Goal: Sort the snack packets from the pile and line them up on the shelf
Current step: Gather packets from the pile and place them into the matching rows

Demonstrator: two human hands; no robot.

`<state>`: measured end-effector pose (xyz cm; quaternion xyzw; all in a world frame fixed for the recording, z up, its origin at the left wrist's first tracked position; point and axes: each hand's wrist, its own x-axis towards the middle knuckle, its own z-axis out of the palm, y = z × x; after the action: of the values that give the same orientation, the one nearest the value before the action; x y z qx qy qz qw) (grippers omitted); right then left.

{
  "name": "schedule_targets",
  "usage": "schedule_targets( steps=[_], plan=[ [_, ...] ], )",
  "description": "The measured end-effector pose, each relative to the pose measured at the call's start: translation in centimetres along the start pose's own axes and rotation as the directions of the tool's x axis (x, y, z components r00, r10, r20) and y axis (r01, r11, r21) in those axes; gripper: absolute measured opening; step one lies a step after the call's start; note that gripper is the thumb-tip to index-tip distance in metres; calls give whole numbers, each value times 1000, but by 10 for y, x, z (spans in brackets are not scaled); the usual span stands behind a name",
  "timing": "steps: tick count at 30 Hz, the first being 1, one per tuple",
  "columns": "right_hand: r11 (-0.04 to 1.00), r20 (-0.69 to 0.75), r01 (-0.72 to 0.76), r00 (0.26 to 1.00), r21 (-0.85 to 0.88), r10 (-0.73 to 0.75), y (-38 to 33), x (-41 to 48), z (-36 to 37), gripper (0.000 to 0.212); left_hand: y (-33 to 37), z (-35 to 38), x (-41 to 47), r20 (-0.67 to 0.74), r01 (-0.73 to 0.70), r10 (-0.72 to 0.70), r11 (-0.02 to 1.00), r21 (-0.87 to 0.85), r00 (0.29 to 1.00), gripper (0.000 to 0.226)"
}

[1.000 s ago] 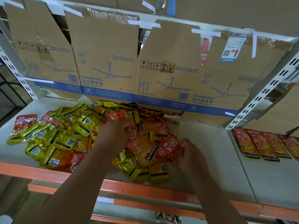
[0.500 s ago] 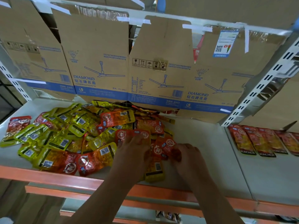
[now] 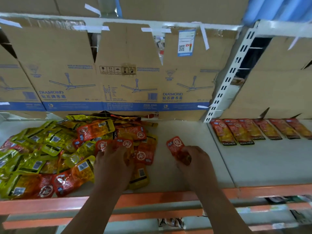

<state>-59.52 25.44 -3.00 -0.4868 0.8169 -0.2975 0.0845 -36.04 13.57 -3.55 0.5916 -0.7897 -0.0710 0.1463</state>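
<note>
Packets of two kinds, yellow ones and red-orange ones, are heaped in a pile [image 3: 55,149] on the left part of the shelf [image 3: 194,132], in front of cardboard boxes [image 3: 118,73] printed with ceiling fans. One red packet [image 3: 176,146] is pinched in the right hand [image 3: 194,159] and is held apart from the pile, over the bare board between the pile and the white slotted upright [image 3: 224,85]. The left hand [image 3: 114,159] is laid on the red packets at the right edge of the pile. Whether its fingers are closed around one of them or only pressed on top cannot be told from this view.

Beyond the upright, a row of red packets [image 3: 253,130] is laid out side by side, each one touching or slightly overlapping its neighbour.

The step in hand is judged to be the carrying of the held packet to that row. It is done well if the packet is turned the same way as the others — printed face up, long side pointing to the back — and is set down just beside the end packet, its front edge kept in line with theirs. The film is probably slippery, so a firm pinch is advised. The pile is best steadied by the other hand, so that no loose packet is dragged over the orange front edge [image 3: 152,198].
</note>
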Motion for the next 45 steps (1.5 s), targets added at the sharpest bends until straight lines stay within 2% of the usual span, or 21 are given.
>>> schedule_targets(
  steps=[4,6,11,14,17,20,24,26,29,34,45],
  plan=[
    [1000,-43,-15,999,22,16,20,-3,-25,42,3,0,2,5,84,-84,994,-75,996,45],
    [999,-44,-21,999,29,23,29,-3,-38,42,12,-4,0,-40,74,-80,989,-125,996,47],
    [998,-82,14,997,67,-8,71,-8,-78,38,95,-8,-22,-155,-123,89,967,-222,984,55],
    [994,-124,39,992,101,-27,103,-12,-115,29,167,-1,-40,-198,-283,231,914,-293,953,48],
    [989,-161,54,986,139,-32,141,-18,-155,21,236,12,-56,-196,-369,316,855,-364,928,43],
    [987,-219,12,975,159,23,182,-29,-199,15,298,28,-69,-180,-411,370,790,-454,911,43],
    [931,-275,-114,936,348,218,231,-44,-253,19,378,40,-87,-189,-482,458,690,-540,869,44],
    [914,-312,-135,913,382,265,254,-49,-275,18,412,45,-96,-201,-517,497,655,-551,844,46],
    [939,-355,-179,891,293,281,284,-58,-302,17,453,54,-103,-198,-561,558,614,-555,806,46],
    [958,-417,-244,863,149,285,325,-60,-330,27,507,70,-105,-197,-581,594,570,-581,780,48],
    [897,-421,-441,811,19,407,429,-7,-388,33,630,144,-58,-135,-563,652,510,-650,746,42]
  ],
)
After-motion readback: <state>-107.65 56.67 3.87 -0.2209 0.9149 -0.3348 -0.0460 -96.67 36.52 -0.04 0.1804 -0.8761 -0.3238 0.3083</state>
